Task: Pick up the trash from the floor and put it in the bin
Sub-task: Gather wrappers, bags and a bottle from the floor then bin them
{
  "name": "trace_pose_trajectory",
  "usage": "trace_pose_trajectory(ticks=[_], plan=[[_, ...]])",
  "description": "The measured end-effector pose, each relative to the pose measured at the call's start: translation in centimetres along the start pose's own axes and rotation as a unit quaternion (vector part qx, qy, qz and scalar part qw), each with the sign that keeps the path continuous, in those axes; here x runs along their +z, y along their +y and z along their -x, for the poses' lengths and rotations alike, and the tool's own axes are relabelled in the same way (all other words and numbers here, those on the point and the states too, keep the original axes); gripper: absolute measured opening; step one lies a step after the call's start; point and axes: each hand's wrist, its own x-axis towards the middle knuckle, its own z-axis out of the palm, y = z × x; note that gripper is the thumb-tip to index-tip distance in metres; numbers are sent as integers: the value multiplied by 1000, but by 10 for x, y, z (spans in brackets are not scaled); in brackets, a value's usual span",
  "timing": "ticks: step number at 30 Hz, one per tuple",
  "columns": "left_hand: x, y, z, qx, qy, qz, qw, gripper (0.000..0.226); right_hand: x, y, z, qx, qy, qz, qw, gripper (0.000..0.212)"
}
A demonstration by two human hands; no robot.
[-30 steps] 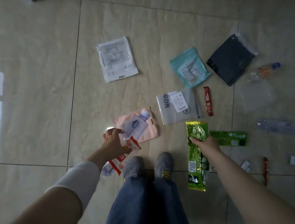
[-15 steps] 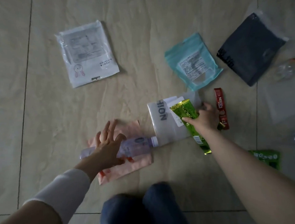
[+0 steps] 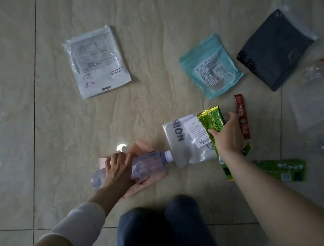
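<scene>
Floor [image 3: 149, 107] of pale glossy tile, grout lines crossing, trash scattered over it; no bin in view.
Dark navy packet [image 3: 272, 51], upper right, black lettering along one edge, unreadable.
White packet [image 3: 97, 62], upper left, grey printed panel, small rabbit drawing and a hang slot at its lower edge; print too small to read.
Frosted packet [image 3: 182, 146], centre, bold letters "NOIH" as seen from here, white shipping label with a barcode; partly covered by the green-gold wrapper and the right hand.
Teal packet [image 3: 210, 65], between the white and navy ones, white label of fine text, unreadable.
Pink packet [image 3: 147, 183], flat under the bottle, mostly hidden.
Clear plastic bottle [image 3: 148, 163], white cap, lying on the pink packet with the cap touching the frosted packet's corner; left hand [image 3: 116, 173] wrapped over its middle.
Green-gold wrapper [image 3: 211, 119], long, gripped by the right hand [image 3: 229, 137], thumb on its face, lying across the frosted packet.
Green wrapper [image 3: 281, 169], flat on the floor, lower right, just behind the right forearm; print blurred.
Red stick sachet [image 3: 242, 115], "NESCAFE" lettering, just beside the right hand's fingers.
Clear items at the right edge, blurred.
</scene>
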Motion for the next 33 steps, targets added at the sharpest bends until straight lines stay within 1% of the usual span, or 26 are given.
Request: trace_pose_trajectory(ticks=[1,2,3,4,6,8,10,11,13,14,16,17,20,21,22,23,25,26,27,29,31,33], plan=[[-5,-2,5,-14,-15,27,999,81,-8,0,2,11,-17,4,1000,61],[-13,-3,11,-41,-49,52,997,83,-19,1,5,22,-43,5,999,53],[-20,-4,19,-72,-81,74,991,84,-30,0,9,31,-70,-8,997,45],[-30,-5,28,-104,-91,107,985,84,-43,-2,13,45,-94,-36,994,41],[-56,-5,50,-148,-79,192,967,83,-73,-10,24,82,-128,-91,984,44],[-90,-4,73,-169,-48,270,946,83,-109,-19,38,114,-153,-115,975,50],[-127,-4,94,-189,-38,347,918,75,-149,-30,55,150,-169,-141,964,53],[-147,-3,104,-199,-41,388,899,68,-169,-36,63,162,-171,-151,960,50],[-193,-1,119,-215,-47,479,850,58,-211,-49,79,172,-172,-165,956,44],[-217,0,125,-225,-46,514,826,57,-232,-56,87,175,-171,-171,954,42],[-268,1,133,-248,-33,557,792,61,-272,-72,100,172,-163,-179,955,39],[-292,3,136,-257,-27,575,777,67,-291,-80,105,172,-156,-184,955,38],[-359,10,138,-264,-23,618,740,92,-336,-99,111,171,-135,-213,952,37],[-379,14,136,-266,-23,621,737,94,-348,-104,110,168,-130,-226,951,37],[-396,17,132,-266,-21,619,739,89,-358,-108,107,167,-126,-243,947,36],[-412,21,126,-258,-19,611,749,76,-367,-111,103,169,-123,-263,942,35],[-441,32,112,-227,-26,579,783,38,-382,-115,92,178,-122,-297,930,34],[-452,38,105,-217,-30,574,789,26,-389,-116,84,184,-121,-308,925,34],[-462,44,97,-212,-31,578,787,21,-394,-117,75,190,-119,-315,922,35],[-480,56,79,-198,-30,595,779,20,-403,-118,54,200,-115,-320,919,39],[-496,70,59,-188,-40,604,774,29,-410,-118,32,208,-116,-323,916,43],[-512,84,39,-187,-46,599,777,33,-418,-119,11,214,-119,-321,915,44]])
